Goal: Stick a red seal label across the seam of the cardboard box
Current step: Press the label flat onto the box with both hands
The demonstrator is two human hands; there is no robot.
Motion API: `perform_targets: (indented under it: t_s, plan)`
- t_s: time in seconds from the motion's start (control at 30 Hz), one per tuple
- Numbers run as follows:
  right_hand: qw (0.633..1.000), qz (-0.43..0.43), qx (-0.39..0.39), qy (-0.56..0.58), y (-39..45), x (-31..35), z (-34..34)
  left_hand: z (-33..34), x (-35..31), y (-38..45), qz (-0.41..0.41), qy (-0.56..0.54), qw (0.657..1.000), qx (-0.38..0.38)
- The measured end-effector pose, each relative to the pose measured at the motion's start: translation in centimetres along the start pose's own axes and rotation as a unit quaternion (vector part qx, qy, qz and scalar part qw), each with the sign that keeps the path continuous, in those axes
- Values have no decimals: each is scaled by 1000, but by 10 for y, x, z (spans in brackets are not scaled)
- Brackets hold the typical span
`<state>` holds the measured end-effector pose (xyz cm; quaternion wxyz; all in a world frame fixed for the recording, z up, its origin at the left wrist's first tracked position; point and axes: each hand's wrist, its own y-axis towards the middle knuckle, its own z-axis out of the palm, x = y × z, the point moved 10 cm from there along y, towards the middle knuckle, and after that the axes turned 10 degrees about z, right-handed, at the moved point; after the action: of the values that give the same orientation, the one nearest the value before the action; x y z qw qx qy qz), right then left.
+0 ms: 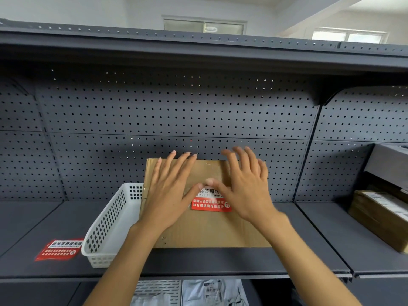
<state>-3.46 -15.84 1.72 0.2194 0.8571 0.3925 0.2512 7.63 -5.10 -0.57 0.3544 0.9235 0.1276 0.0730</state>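
A flat brown cardboard box [205, 230] lies on the dark grey shelf [220, 261]. A red seal label [209, 204] with white writing sits on the box top near its middle. My left hand [170, 191] rests flat on the box's left part, fingers spread, its thumb tip on the label's upper edge. My right hand [245, 186] lies on the right part, fingers spread and slightly blurred, its thumb also on the label's top. The label's upper half is partly hidden by both thumbs. The seam is not clearly visible.
A white perforated plastic basket [110, 226] stands against the box's left side. Left of it a stack of red seal labels [59, 249] lies on the shelf. Another cardboard box [379, 217] sits at the right. A pegboard back wall [176, 111] rises behind.
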Motion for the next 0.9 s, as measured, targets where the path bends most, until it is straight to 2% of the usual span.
perform_targets:
  t_s: [0.1, 0.3, 0.7, 0.9]
  plan:
    - [999, 22, 39, 25, -9, -5, 27, 1, 0, -1, 2, 4, 1000, 2]
    - [999, 7, -1, 50, -10, -7, 26, 6, -12, -6, -3, 9, 1000, -9]
    - [994, 4, -10, 111, -9, -35, 19, 6, -7, -7, 26, -40, 999, -7]
    - [998, 16, -11, 57, -25, -17, 21, 11, -21, -7, 28, -16, 999, 5]
